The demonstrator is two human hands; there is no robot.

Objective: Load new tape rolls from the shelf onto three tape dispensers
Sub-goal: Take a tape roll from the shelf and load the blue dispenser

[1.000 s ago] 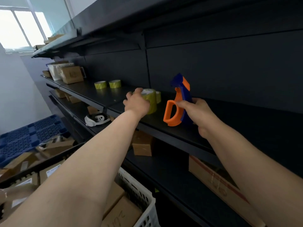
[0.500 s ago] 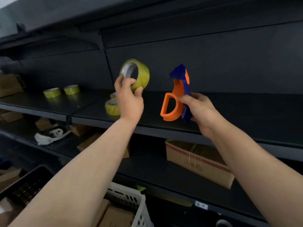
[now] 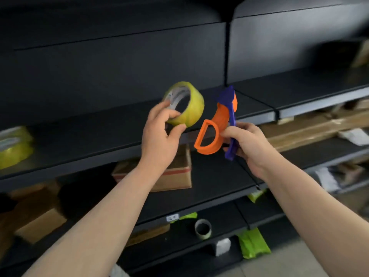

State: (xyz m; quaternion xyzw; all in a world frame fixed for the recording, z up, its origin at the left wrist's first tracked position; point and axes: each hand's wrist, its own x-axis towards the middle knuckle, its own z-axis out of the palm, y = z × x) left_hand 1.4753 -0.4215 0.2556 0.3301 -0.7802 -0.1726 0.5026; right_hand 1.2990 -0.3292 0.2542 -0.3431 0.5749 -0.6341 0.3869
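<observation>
My left hand (image 3: 159, 134) holds a yellow tape roll (image 3: 189, 108) in the air in front of the black shelf (image 3: 79, 136), its hole turned toward me. Just to its right, my right hand (image 3: 247, 142) grips an orange and blue tape dispenser (image 3: 217, 124) by its blue handle, the orange D-shaped hub pointing at the roll. Roll and dispenser are a small gap apart. Another yellow tape roll (image 3: 14, 146) lies blurred on the shelf at the far left.
A cardboard box (image 3: 175, 172) sits on the shelf below my hands. Lower down stand an empty tape core (image 3: 202, 228), green packets (image 3: 252, 242) and more boxes (image 3: 38, 220). Long cardboard boxes (image 3: 311, 126) lie on the right shelf.
My view has swung right and down. My left hand has lowered the roll and brought it closer to the dispenser, which has tilted slightly in my right hand.
</observation>
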